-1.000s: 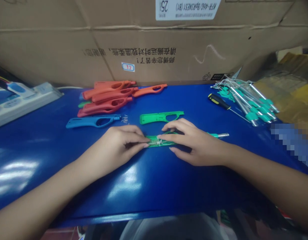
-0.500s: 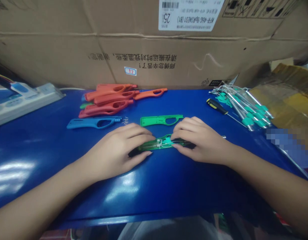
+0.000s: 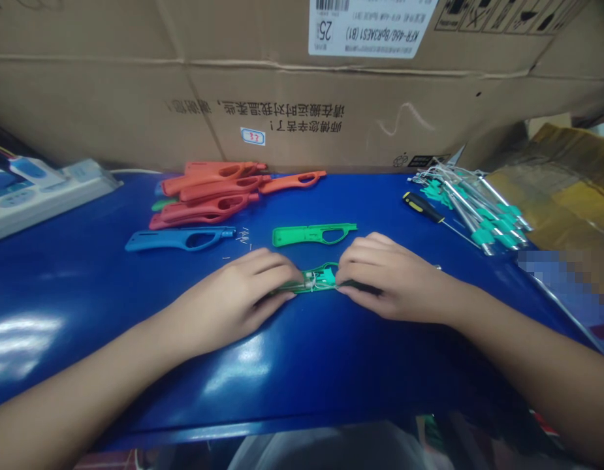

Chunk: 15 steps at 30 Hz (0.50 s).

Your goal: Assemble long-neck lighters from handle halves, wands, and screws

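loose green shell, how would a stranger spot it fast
The cardboard box stands behind the blue table. On it, beyond the left hand and right hand, right of the blue handle, lies the loose green shell. Unlike the wired green shell being held, it shows no white wires.

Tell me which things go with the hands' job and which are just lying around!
Part of the job:
open green casing under left hand and right hand;
teal piece in it;
perhaps the matching green half, tiny metal bits and screwdriver.

Just lying around, it seems:
power strip;
cardboard box;
blue casing and reddish casings, untouched.
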Each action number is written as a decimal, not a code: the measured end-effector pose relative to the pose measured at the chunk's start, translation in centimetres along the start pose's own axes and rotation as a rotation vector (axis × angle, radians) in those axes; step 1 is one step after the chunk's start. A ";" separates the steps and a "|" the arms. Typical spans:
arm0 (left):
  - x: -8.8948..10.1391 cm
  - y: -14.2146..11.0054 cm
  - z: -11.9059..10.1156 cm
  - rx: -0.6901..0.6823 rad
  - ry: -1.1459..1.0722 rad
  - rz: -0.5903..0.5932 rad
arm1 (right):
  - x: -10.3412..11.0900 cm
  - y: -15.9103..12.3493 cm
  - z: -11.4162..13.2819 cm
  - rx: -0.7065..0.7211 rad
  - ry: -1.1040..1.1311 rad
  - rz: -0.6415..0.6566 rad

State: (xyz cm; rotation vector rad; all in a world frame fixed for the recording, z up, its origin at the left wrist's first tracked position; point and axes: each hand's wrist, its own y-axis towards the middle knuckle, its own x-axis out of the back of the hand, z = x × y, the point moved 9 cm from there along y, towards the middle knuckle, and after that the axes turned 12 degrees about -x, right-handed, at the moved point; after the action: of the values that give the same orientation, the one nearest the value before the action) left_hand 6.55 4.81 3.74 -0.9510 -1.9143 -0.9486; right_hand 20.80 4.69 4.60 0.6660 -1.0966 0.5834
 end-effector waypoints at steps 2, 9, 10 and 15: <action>0.0 0.0 0.1 0.000 -0.004 0.004 | 0.0 0.0 -0.1 -0.019 0.014 -0.011; -0.2 0.0 0.1 -0.003 0.004 0.006 | -0.5 0.4 -1.7 -0.220 0.146 -0.042; -0.2 0.0 0.1 -0.006 0.006 0.004 | -0.4 0.4 -2.0 -0.245 0.164 -0.044; -0.3 -0.1 0.0 -0.011 0.027 0.023 | -0.2 0.1 -2.4 -0.253 0.181 0.042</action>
State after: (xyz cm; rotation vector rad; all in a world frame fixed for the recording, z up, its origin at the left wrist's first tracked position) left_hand 6.61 4.65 3.43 -0.9598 -1.8742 -0.9550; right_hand 22.10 6.53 3.70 0.3640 -0.9955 0.5191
